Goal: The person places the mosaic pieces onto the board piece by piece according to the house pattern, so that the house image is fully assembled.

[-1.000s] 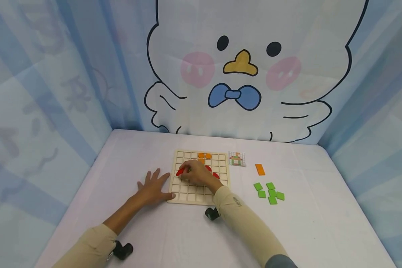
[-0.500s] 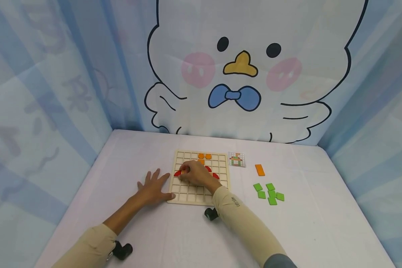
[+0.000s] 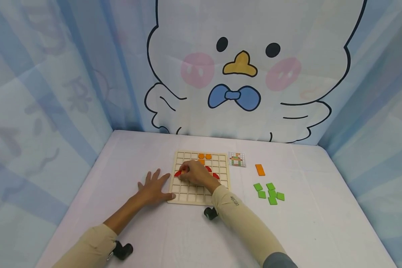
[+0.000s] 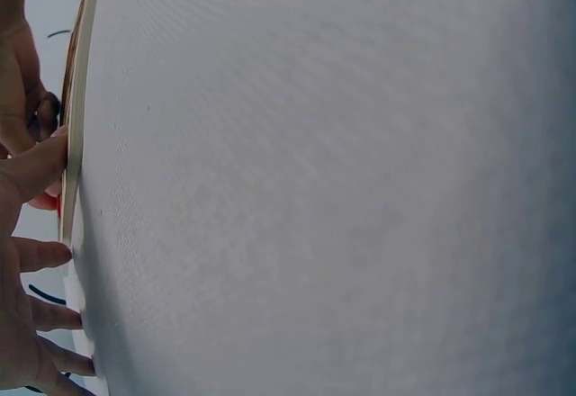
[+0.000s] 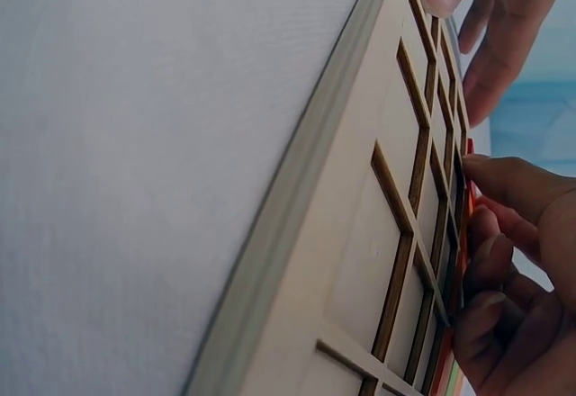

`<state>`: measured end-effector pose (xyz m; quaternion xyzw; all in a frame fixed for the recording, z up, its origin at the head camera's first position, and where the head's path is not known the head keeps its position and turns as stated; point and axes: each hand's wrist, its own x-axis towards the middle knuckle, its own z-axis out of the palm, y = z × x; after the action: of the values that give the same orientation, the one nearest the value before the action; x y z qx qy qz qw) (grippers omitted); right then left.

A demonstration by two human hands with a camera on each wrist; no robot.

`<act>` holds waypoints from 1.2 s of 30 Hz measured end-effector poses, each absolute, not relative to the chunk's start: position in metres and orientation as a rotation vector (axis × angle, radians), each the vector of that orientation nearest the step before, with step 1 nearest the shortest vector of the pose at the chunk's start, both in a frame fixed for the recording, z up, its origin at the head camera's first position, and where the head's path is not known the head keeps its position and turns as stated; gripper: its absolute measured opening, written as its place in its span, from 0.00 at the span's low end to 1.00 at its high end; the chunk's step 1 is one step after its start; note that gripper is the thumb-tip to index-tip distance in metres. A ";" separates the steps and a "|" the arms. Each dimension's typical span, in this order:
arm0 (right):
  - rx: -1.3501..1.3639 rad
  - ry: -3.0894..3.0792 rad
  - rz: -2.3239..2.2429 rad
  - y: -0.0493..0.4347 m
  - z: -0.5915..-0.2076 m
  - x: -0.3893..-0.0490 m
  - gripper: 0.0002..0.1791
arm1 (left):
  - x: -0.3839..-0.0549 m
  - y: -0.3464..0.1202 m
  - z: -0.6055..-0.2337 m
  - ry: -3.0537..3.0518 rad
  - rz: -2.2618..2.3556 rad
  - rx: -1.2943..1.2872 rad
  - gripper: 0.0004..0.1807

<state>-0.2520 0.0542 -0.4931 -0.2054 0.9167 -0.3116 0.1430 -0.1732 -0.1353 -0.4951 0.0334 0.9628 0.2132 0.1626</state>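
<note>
My right hand (image 3: 198,173) reaches over the wooden grid board (image 3: 191,200), thumb and fingertips at a red quarter-circle tile (image 3: 177,174) in a cell near its left edge. In the right wrist view, the thumb (image 5: 504,180) and curled fingers meet close at the red pieces. My left hand (image 3: 153,190) lies spread beside the board, its thumb on the lower left corner. Orange round tiles (image 3: 201,156) and an orange square tile (image 3: 201,162) sit in the upper cells. Other red quarter-circle tiles (image 3: 216,176) show right of my right hand, which hides the middle cells.
A small printed pattern card (image 3: 236,159) lies against the board's upper right side. Farther right are an orange rectangular tile (image 3: 260,170) and several loose green square tiles (image 3: 271,193). A patterned curtain (image 3: 241,123) stands behind the white table (image 3: 308,216).
My right hand has lowered the red quarter-circle tile into a cell at the board's left, and the fingers have stayed there since. My left hand has not moved.
</note>
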 end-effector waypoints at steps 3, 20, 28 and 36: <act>-0.586 2.645 -0.904 0.054 -0.492 -0.252 0.12 | -0.173 -0.135 -0.494 2.748 0.605 0.100 0.48; -0.582 2.676 -0.933 0.091 -0.478 -0.251 0.16 | -0.169 -0.133 -0.489 2.761 0.609 0.093 0.47; -0.557 2.734 -1.005 0.163 -0.476 -0.250 0.16 | -0.167 -0.129 -0.486 2.772 0.606 0.081 0.47; -0.386 2.711 -1.042 0.235 -0.479 -0.241 0.17 | -0.167 -0.130 -0.489 2.775 0.585 0.077 0.47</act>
<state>-0.2413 0.2347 -0.4787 -0.1311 0.9201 -0.3536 0.1058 -0.1672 -0.1298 -0.4894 0.0269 0.9668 0.2039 0.1517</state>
